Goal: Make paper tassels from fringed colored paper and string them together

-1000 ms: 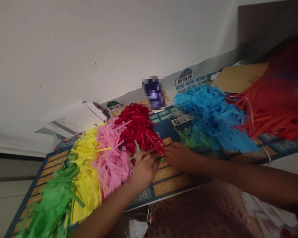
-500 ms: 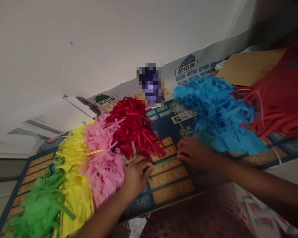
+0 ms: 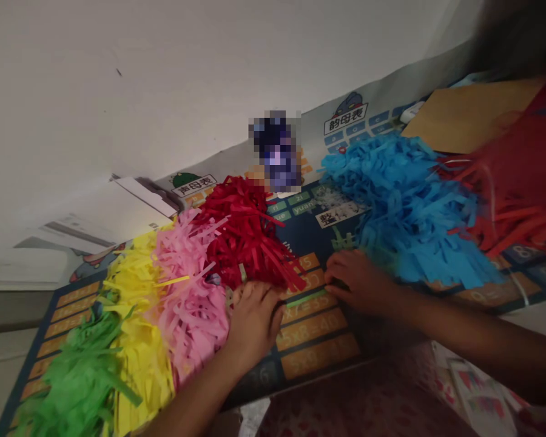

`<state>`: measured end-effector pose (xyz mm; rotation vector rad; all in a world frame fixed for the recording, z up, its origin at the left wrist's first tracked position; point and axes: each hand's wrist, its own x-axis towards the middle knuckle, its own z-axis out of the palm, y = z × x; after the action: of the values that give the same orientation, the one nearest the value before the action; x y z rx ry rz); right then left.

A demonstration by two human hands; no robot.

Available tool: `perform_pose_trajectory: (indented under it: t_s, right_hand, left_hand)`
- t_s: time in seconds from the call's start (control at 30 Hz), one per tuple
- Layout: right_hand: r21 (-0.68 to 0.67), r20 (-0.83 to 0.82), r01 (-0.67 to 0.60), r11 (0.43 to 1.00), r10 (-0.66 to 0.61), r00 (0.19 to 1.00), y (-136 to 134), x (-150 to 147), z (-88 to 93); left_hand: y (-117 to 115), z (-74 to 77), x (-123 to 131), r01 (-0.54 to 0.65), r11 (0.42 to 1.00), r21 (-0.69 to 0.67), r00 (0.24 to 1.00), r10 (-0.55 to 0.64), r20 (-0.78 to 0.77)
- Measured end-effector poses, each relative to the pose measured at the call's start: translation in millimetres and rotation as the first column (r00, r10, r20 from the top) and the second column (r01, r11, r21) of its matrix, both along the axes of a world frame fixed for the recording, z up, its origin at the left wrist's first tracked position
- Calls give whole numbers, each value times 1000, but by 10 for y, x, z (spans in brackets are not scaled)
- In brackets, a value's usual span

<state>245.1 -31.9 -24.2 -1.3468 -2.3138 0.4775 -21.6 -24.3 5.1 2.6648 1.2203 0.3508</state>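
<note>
A narrow green strip (image 3: 306, 297) stretches between my two hands over the printed sheet. My left hand (image 3: 256, 317) is closed at the strip's left end, beside the dark red fringed paper tassel (image 3: 248, 233). At its right end my right hand (image 3: 357, 280) has its fingers and thumb closed on the strip. The blue fringed paper tassel (image 3: 409, 209) lies just beyond the right hand. A pink fringed tassel (image 3: 188, 291) is left of my left hand. The strip's ends are hidden by my fingers.
A yellow tassel (image 3: 139, 321) and a green tassel (image 3: 73, 376) lie on the left. Red fringe (image 3: 523, 188) and a tan paper piece (image 3: 473, 115) are at the right. A pixelated object (image 3: 277, 155) is by the white wall (image 3: 164, 79).
The green strip between my hands looks wider and flatter. My left hand has turned slightly, its back now more toward me. The right hand stays about in place; the view has shifted slightly.
</note>
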Motion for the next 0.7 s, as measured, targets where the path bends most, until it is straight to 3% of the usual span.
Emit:
perform_pose_trajectory:
  t_s: [0.13, 0.23, 0.33, 0.43, 0.6, 0.7]
  right_hand:
    - [249, 112, -60, 967, 33, 993, -61, -24, -26]
    - [374, 201, -200, 906, 132, 971, -97, -118, 28]
    - [389, 315, -364, 846, 249, 916, -87, -260, 95]
    - [355, 400, -446, 821, 298, 867, -40, -366, 113]
    - [372, 441, -403, 836, 223, 870, -10, -402, 97]
    - [403, 381, -286, 870, 124, 916, -63, -414, 161]
  left_hand:
    - [-102, -41, 46, 157, 950, 270, 987, -157, -23]
    - [-149, -52, 94, 210, 915, 345, 977, -180, -117]
    - [-142, -50, 132, 255, 902, 349, 964, -209, -163]
    - [-117, -84, 178, 304, 889, 343, 949, -250, -194]
    - [-104, -166, 293, 214, 876, 432, 976, -171, -137]
    - [-105, -76, 338, 151, 882, 446, 988, -119, -99]
